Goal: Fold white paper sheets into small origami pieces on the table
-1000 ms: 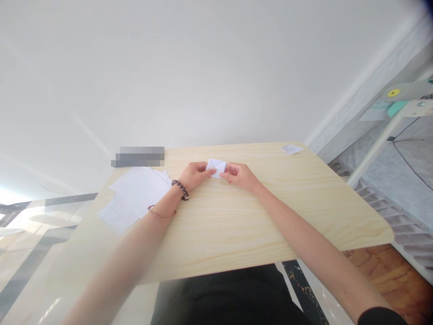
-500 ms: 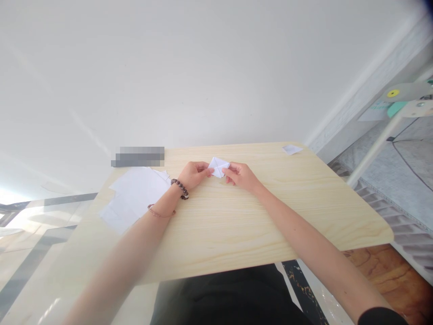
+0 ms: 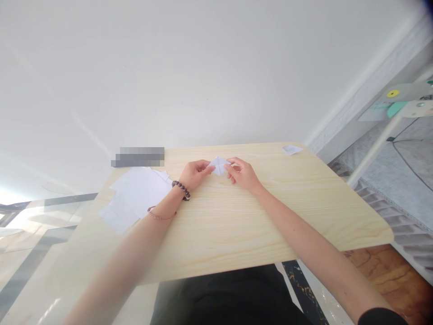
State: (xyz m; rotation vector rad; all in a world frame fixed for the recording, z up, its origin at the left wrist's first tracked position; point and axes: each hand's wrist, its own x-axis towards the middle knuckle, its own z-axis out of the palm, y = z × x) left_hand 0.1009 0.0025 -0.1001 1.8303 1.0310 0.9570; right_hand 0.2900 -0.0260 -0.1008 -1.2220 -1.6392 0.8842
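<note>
A small piece of folded white paper point(image 3: 219, 165), diamond-shaped with crease lines crossing its face, is held between my two hands over the far middle of the table. My left hand point(image 3: 196, 174) pinches its left corner, thumb on the front and fingers behind. At the right corner, my right hand point(image 3: 242, 173) grips with the thumb on the face and the index finger along the upper back edge; the other fingers are curled below. Dark beads and a thin reddish bracelet circle my left wrist.
White paper sheets point(image 3: 135, 194) lie in an overlapping pile on the left of the wooden table point(image 3: 237, 234). A small folded paper piece point(image 3: 292, 150) rests at the far right corner. A wall point(image 3: 209, 72) rises behind the table, and a white metal frame point(image 3: 375, 144) stands at right.
The folded paper has tilted and now looks flatter and more evenly diamond-shaped. My right index finger has lifted and extended along its upper edge. My left hand has barely moved.
</note>
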